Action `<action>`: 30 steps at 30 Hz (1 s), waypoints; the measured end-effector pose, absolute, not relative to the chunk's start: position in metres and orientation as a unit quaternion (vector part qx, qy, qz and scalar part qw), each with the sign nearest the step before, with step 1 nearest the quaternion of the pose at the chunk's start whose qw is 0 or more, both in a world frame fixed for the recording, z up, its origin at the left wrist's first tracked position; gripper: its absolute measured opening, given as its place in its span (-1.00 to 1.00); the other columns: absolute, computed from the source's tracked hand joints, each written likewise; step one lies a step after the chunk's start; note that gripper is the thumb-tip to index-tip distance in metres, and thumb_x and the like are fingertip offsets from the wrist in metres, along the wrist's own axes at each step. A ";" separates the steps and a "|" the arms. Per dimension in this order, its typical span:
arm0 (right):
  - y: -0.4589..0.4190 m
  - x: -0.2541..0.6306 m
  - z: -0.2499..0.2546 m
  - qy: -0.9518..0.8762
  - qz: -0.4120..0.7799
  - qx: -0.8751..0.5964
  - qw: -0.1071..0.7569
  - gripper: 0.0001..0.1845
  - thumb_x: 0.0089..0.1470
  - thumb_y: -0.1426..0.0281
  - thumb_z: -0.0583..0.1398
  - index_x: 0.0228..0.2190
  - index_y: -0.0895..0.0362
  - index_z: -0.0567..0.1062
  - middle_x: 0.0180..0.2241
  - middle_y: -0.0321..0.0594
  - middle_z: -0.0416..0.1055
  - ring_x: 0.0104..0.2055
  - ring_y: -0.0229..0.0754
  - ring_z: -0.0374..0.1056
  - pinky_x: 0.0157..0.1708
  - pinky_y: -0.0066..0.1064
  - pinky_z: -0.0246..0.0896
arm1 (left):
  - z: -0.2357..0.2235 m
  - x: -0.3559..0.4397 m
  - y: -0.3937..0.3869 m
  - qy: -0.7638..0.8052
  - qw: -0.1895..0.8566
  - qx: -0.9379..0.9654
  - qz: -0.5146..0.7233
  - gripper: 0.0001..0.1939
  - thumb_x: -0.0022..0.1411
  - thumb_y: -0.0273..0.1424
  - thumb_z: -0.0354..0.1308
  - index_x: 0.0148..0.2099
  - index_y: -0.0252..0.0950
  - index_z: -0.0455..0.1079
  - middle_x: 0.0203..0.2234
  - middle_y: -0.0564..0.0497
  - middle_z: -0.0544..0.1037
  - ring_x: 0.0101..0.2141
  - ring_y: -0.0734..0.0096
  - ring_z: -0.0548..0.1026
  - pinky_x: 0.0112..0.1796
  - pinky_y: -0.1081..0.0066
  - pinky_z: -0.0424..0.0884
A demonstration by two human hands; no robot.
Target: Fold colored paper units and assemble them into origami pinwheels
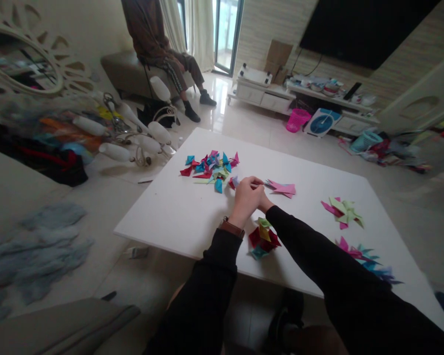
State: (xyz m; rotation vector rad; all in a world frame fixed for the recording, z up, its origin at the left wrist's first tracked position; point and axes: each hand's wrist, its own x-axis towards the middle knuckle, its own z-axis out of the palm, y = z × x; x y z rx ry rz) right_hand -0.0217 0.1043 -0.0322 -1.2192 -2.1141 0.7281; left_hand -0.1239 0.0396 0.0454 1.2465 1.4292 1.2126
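Both my hands meet over the middle of the white table. My left hand, a brown watch strap at its wrist, is curled closed and covers most of my right hand. The fingers pinch a small folded paper piece at the edge of a pile of folded coloured paper pieces. What each hand grips is mostly hidden. Flat pink paper pieces lie just right of the fingertips. A red, yellow and teal folded cluster lies under my forearms.
More paper clusters lie to the right: a green and pink paper cluster, a pink and blue paper cluster. A white lamp fixture lies on the floor at left. Another person sits on a sofa beyond. A pink basket and a fan stand near the TV unit.
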 end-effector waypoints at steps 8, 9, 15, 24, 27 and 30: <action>0.080 0.048 -0.020 -0.770 0.251 -0.489 0.325 -0.85 0.07 0.30 0.27 -0.32 0.12 0.54 -0.37 -0.20 0.55 -0.36 -0.17 0.42 -0.28 -0.34 0.38 | 0.037 -0.121 0.040 0.542 0.438 0.512 0.503 -0.82 0.17 -0.55 0.14 -0.26 -0.32 0.57 -0.31 -0.03 0.64 -0.34 0.41 0.55 -0.22 0.43 0.44; 0.074 0.059 -0.021 -0.770 0.249 -0.487 0.327 -0.84 0.08 0.31 0.27 -0.29 0.12 0.54 -0.36 -0.20 0.54 -0.36 -0.18 0.42 -0.29 -0.34 0.38 | 0.037 -0.121 0.040 0.541 0.438 0.512 0.504 -0.83 0.17 -0.54 0.14 -0.27 -0.32 0.57 -0.32 -0.03 0.64 -0.35 0.42 0.55 -0.24 0.44 0.44; 0.017 0.131 -0.039 -0.772 0.197 -0.550 0.251 -0.92 0.07 0.40 0.22 -0.38 0.09 0.55 -0.38 -0.21 0.51 -0.36 -0.17 0.41 -0.32 -0.34 0.33 | 0.037 -0.119 0.039 0.537 0.440 0.511 0.506 -0.85 0.17 -0.53 0.14 -0.27 -0.32 0.55 -0.31 -0.02 0.64 -0.34 0.44 0.54 -0.24 0.45 0.40; -0.039 0.133 -0.054 -0.796 0.243 -0.532 0.154 -0.86 0.10 0.46 0.16 -0.36 0.08 0.54 -0.34 -0.21 0.47 -0.34 -0.17 0.40 -0.31 -0.34 0.29 | 0.036 -0.113 0.035 0.538 0.434 0.532 0.489 -0.85 0.17 -0.52 0.14 -0.27 -0.31 0.55 -0.28 -0.04 0.65 -0.32 0.41 0.54 -0.20 0.41 0.42; -0.041 0.132 -0.048 -0.814 0.230 -0.517 0.129 -0.84 0.18 0.40 0.14 -0.31 0.08 0.55 -0.24 -0.18 0.46 -0.33 -0.19 0.41 -0.27 -0.34 0.29 | 0.037 -0.113 0.034 0.538 0.435 0.532 0.488 -0.85 0.18 -0.53 0.15 -0.28 -0.31 0.55 -0.27 -0.03 0.64 -0.33 0.41 0.54 -0.19 0.41 0.42; -0.039 0.132 -0.042 -0.826 0.158 -0.534 0.090 -0.81 0.24 0.29 0.15 -0.24 0.04 0.56 -0.16 -0.17 0.46 -0.40 -0.23 0.39 -0.35 -0.39 0.23 | 0.039 -0.115 0.032 0.541 0.436 0.529 0.487 -0.85 0.18 -0.53 0.15 -0.28 -0.30 0.56 -0.27 -0.03 0.64 -0.31 0.41 0.54 -0.15 0.40 0.43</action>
